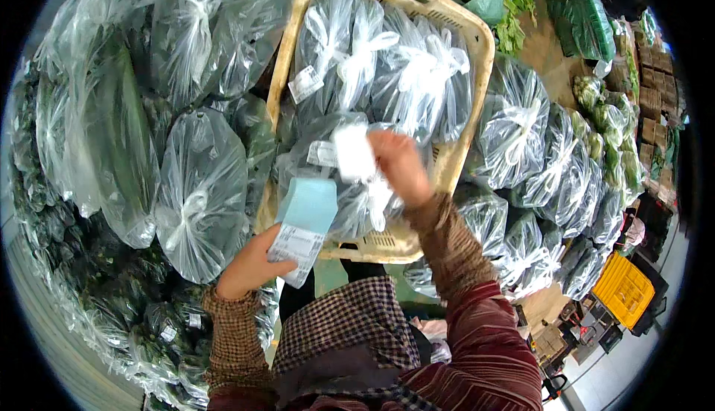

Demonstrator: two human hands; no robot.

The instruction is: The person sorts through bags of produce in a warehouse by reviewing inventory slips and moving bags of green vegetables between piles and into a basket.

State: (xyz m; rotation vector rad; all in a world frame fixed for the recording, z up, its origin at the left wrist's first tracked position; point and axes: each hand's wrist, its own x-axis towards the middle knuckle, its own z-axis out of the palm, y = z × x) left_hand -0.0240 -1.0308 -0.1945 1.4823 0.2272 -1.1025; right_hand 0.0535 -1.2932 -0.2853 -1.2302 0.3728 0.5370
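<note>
My left hand [254, 263] grips a strip of printed labels [296, 249] with pale blue backing at its upper end. A single white label [354, 153], blurred, is pinched in the fingers of my right hand [402, 165], above the near part of a yellowish plastic crate [447, 170]. The crate holds several knotted clear plastic bags [413, 75] whose contents are hard to make out. One label [305, 84] lies on a bag at the crate's left side, and another label [322, 154] is on a nearer bag, just left of the white one.
Large clear bags of dark green vegetables [201, 193] are heaped left of the crate. More knotted bags [514, 126] stand along its right side. Further right are a yellow crate [624, 289] and stacked brown boxes [656, 87]. Leafy greens [514, 14] lie beyond the crate.
</note>
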